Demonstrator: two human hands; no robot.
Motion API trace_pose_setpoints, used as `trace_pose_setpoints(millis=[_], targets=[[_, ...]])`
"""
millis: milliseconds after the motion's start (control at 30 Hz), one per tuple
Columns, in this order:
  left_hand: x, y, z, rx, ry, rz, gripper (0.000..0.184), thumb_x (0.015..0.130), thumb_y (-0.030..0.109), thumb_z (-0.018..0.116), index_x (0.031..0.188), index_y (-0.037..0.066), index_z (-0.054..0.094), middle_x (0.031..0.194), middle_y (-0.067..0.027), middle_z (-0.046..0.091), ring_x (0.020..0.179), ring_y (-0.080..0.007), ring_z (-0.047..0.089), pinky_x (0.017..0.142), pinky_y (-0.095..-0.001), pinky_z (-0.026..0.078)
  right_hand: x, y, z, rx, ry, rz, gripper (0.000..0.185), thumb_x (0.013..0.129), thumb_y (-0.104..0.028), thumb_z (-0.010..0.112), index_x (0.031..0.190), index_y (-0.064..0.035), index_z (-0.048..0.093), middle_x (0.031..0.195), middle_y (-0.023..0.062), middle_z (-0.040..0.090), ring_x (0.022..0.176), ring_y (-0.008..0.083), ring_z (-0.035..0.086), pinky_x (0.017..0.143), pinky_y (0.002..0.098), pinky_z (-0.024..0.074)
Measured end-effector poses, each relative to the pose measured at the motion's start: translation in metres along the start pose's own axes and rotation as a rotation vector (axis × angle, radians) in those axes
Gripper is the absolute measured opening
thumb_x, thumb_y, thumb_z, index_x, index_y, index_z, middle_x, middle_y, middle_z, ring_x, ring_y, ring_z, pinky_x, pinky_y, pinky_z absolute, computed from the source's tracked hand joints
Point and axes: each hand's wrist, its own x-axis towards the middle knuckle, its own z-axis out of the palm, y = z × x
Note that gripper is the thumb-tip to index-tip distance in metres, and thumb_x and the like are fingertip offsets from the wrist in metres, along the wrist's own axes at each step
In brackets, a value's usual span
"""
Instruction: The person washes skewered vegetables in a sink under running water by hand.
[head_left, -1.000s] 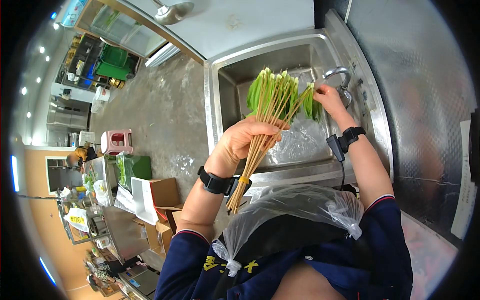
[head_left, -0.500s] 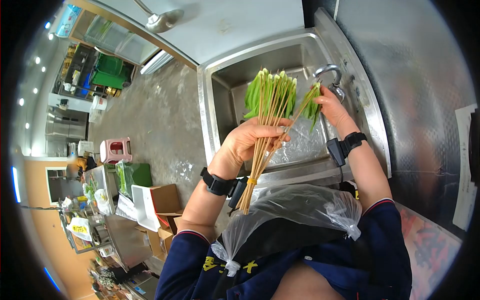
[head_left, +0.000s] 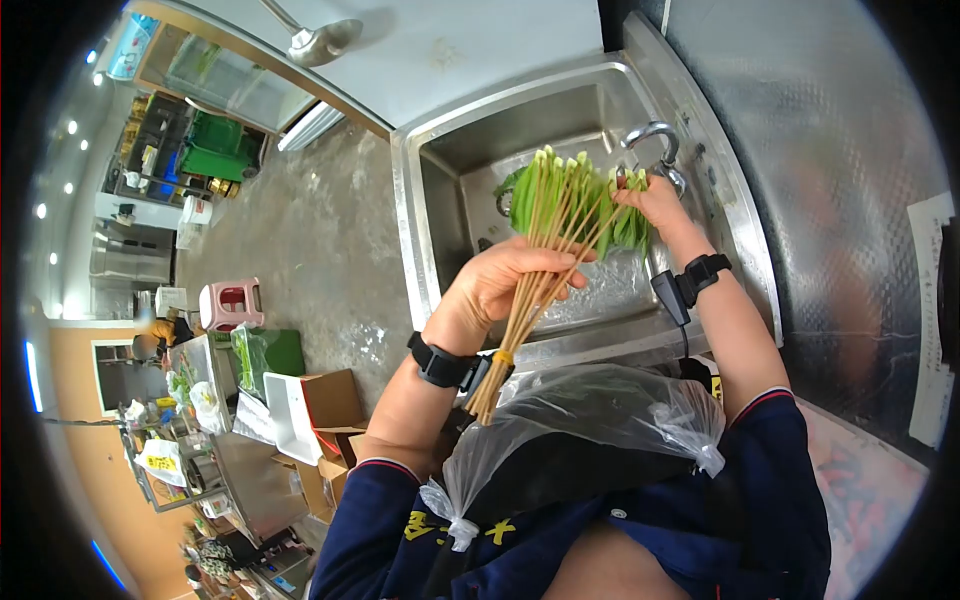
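Observation:
A bundle of bamboo skewers (head_left: 521,325) carries green leafy vegetables (head_left: 560,195) on its far end, over the sink. Around the lower stems sits a yellow rubber band (head_left: 502,356). My left hand (head_left: 500,277) is closed round the middle of the skewers, its thumb lying across them. At the leafy end, my right hand (head_left: 655,203) has its fingers pinched on the leaves of the skewers fanned to the right. Part of its grip is hidden by leaves and fingers.
The steel sink (head_left: 432,225) lies below, with a curved faucet (head_left: 655,132) at its right rim. A ladle (head_left: 325,42) hangs at the top. On the floor side stand a pink stool (head_left: 230,303), cardboard boxes (head_left: 333,398) and a green bin (head_left: 215,148).
The leafy end of the bundle has shifted right, towards my right hand, uncovering the sink drain. More leaves now hang beside my right hand's fingers. My left hand keeps its hold.

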Motion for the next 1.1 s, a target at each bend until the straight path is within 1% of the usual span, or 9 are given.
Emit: trace_pose_setpoints(millis=[133,267,333,533,600,633,733,767,1100], targets=[[0.002,0.003,-0.007,0.089,0.027,-0.004,0.035,0.075,0.003,0.06,0.105,-0.01,0.048,0.096,-0.0146,0.056,0.07,-0.0142,0.061,0.05,-0.0183,0.053,-0.002,-0.006,-0.002,-0.195,0.015,-0.129,0.028,0.065,-0.015,0.068,0.088,-0.0014,0.062,0.08,0.0084,0.063,0.076,0.016,0.059,0.071,0.0282,0.0441],[-0.001,0.01,-0.007,0.15,0.022,-0.004,0.034,0.075,0.002,0.059,0.105,-0.011,0.048,0.091,-0.0149,0.057,0.069,-0.0139,0.06,0.052,-0.0183,0.053,-0.005,-0.016,0.003,-0.184,0.028,-0.183,0.025,0.067,-0.015,0.066,0.088,-0.0019,0.062,0.08,0.0086,0.064,0.075,0.0169,0.059,0.07,0.0291,0.0447],[-0.002,0.011,-0.006,0.156,0.028,0.007,0.033,0.076,0.003,0.058,0.105,-0.011,0.048,0.089,-0.0148,0.058,0.068,-0.0137,0.061,0.052,-0.0184,0.053,-0.004,-0.018,0.005,-0.272,0.034,-0.282,0.025,0.067,-0.015,0.064,0.087,-0.001,0.061,0.079,0.0086,0.063,0.073,0.0178,0.059,0.068,0.0291,0.0448],[-0.011,0.02,0.006,0.114,0.054,0.067,0.033,0.077,0.004,0.057,0.105,-0.01,0.048,0.079,-0.0133,0.06,0.062,-0.0137,0.061,0.048,-0.0179,0.052,0.011,-0.011,0.007,-0.147,-0.063,-0.124,0.026,0.066,-0.016,0.063,0.087,-0.0006,0.061,0.076,0.0085,0.062,0.069,0.0173,0.057,0.067,0.0301,0.0442],[-0.012,0.028,0.0,0.061,-0.026,-0.018,0.033,0.078,0.005,0.056,0.106,-0.011,0.047,0.074,-0.0122,0.061,0.057,-0.0139,0.061,0.045,-0.0169,0.05,0.012,-0.01,0.004,-0.174,-0.076,-0.111,0.026,0.066,-0.016,0.063,0.088,-0.0007,0.061,0.077,0.0081,0.062,0.07,0.0169,0.057,0.067,0.0301,0.0441],[-0.012,0.032,-0.008,0.052,-0.123,-0.033,0.027,0.076,0.008,0.06,0.099,-0.007,0.054,0.08,-0.0105,0.061,0.067,-0.013,0.061,0.057,-0.0196,0.052,0.012,-0.011,0.004,-0.2,-0.088,-0.103,0.026,0.067,-0.015,0.062,0.088,-0.0008,0.061,0.077,0.0076,0.062,0.07,0.0165,0.057,0.067,0.0301,0.044],[-0.011,0.035,-0.006,0.029,-0.072,-0.023,0.026,0.076,0.007,0.06,0.098,-0.007,0.054,0.081,-0.0105,0.062,0.068,-0.0129,0.062,0.059,-0.0196,0.052,0.005,-0.02,0.003,-0.148,-0.084,-0.138,0.026,0.067,-0.016,0.062,0.089,-0.0009,0.061,0.079,0.0071,0.062,0.072,0.016,0.057,0.068,0.0296,0.0437],[-0.011,0.034,0.001,0.069,0.026,-0.004,0.034,0.079,0.008,0.056,0.107,-0.01,0.048,0.071,-0.0098,0.061,0.054,-0.0125,0.06,0.043,-0.0156,0.046,0.003,-0.023,0.003,-0.149,-0.084,-0.138,0.026,0.067,-0.016,0.062,0.089,-0.0009,0.061,0.079,0.0071,0.062,0.072,0.016,0.057,0.068,0.0296,0.0437],[-0.009,0.041,-0.003,0.065,0.025,-0.002,0.035,0.08,0.009,0.055,0.11,-0.008,0.047,0.07,-0.007,0.06,0.054,-0.0098,0.059,0.043,-0.0131,0.047,0.0,-0.03,0.006,-0.203,-0.096,-0.21,0.029,0.072,-0.02,0.061,0.093,-0.0007,0.058,0.082,0.0054,0.061,0.075,0.0136,0.055,0.071,0.0277,0.043]])
